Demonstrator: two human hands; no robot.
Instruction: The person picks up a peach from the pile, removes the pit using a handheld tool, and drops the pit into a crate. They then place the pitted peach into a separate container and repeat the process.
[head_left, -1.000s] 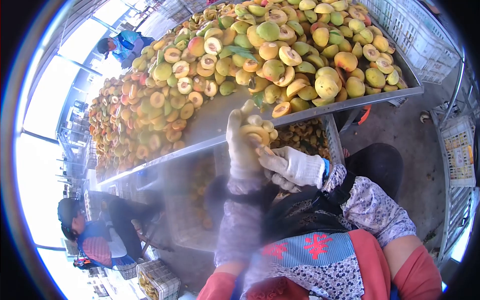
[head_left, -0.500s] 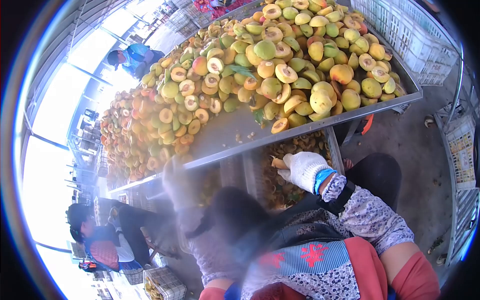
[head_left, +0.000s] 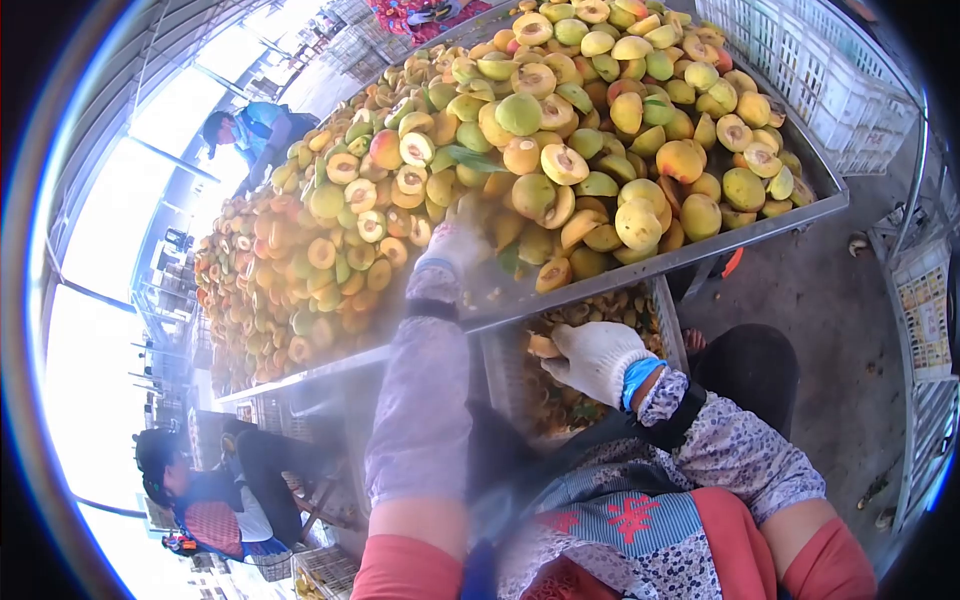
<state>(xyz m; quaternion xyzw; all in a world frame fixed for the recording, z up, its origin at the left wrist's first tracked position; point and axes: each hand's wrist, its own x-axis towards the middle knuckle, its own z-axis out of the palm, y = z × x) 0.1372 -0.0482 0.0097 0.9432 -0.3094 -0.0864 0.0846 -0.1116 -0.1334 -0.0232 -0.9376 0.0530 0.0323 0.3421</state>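
My left hand (head_left: pixel 458 245), in a white glove, reaches over the metal table (head_left: pixel 490 310) to the near edge of the heap of halved yellow-green peaches (head_left: pixel 400 180). Its fingers are blurred against the fruit, so their grip does not show. Lower and to the right, my right hand (head_left: pixel 603 362) is gloved too and closed around a small tan object (head_left: pixel 543 347), whose kind I cannot make out. That hand is above a crate (head_left: pixel 672 325) of yellowish-brown fruit pieces, below the table's raised rim.
White plastic crates (head_left: pixel 815 80) are stacked at the right, beyond the table corner. Another crate (head_left: pixel 920 310) stands at the far right. One person (head_left: pixel 215 490) sits at the lower left; another person (head_left: pixel 255 130) leans at the table's far left side.
My left hand has moved up and forward from below the table's rim to the peaches. My right hand has shifted slightly down and left, still holding the tan object.
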